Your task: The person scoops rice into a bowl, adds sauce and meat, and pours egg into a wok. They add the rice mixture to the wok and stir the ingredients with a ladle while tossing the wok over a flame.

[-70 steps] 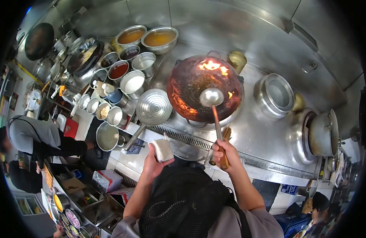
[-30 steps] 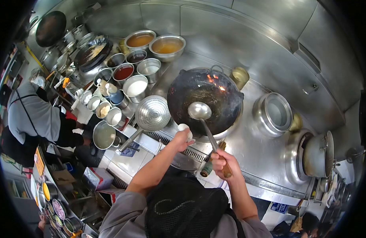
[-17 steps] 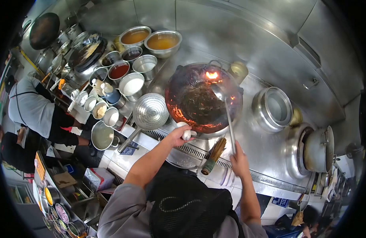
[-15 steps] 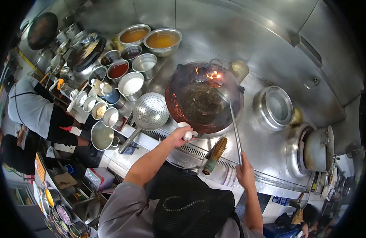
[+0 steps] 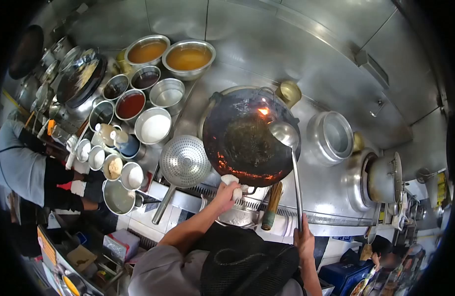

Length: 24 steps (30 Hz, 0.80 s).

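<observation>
My left hand [image 5: 226, 196] is closed around a bunched white cloth [image 5: 230, 179] at the near rim of a dark wok [image 5: 225, 111], beside its loop handle. Oily-looking dark liquid [image 5: 249, 140] lies in the wok's bottom. A small flame shows at the far side and glowing orange specks run along the near left edge. My right hand [image 5: 305, 240] grips the long handle of a metal ladle [image 5: 284, 134], whose bowl is over the wok's right side. Between my hands, a bamboo wok brush [image 5: 272, 204] lies at the stove's front.
A perforated strainer [image 5: 185, 160] rests left of the wok, handle toward me. Beyond it stand seasoning pots, including white granules [image 5: 156, 127] and red sauce [image 5: 130, 105], plus bowls of amber liquid [image 5: 189, 58]. Metal pots [image 5: 331, 137] stand right. Another person [image 5: 22, 163] works at far left.
The ladle's bowl has risen from the liquid to the wok's right side. The far flame has shrunk, while the glow along the near rim has spread. My view has shifted slightly.
</observation>
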Each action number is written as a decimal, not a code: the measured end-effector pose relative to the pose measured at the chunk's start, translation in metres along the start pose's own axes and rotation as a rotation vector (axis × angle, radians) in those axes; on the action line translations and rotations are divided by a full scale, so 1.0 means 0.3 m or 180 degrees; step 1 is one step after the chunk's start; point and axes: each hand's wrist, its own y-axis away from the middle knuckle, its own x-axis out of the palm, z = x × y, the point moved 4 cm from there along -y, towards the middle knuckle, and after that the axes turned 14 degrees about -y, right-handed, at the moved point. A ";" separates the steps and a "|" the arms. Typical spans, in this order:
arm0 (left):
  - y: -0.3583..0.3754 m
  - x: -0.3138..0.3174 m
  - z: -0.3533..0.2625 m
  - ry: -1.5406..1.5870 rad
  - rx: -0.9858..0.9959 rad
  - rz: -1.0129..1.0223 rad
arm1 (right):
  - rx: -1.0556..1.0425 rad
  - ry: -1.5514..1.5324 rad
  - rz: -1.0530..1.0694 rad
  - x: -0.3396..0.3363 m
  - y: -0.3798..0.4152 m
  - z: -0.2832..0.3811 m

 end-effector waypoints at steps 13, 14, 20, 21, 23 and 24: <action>-0.012 -0.105 -0.449 0.0017 0.0396 -0.0227 | -0.0600 -0.0100 -0.0500 0.195 -0.747 0.676; -0.008 -0.114 -0.497 0.0019 0.0468 -0.0199 | -0.0817 -0.0003 -0.0503 0.219 -0.822 0.723; -0.061 -0.209 -0.716 0.0368 0.1172 -0.0461 | -0.1235 0.0481 -0.0207 0.359 -1.122 1.068; -0.057 -0.222 -0.763 0.0374 0.1294 -0.0514 | -0.1225 0.0632 -0.0073 0.387 -1.156 1.124; -0.099 -0.274 -0.823 0.0303 0.1387 -0.0639 | -0.1291 0.0650 0.0070 0.437 -1.215 1.225; -0.101 -0.290 -0.873 0.0340 0.1539 -0.0884 | -0.1415 0.0727 0.0144 0.459 -1.230 1.286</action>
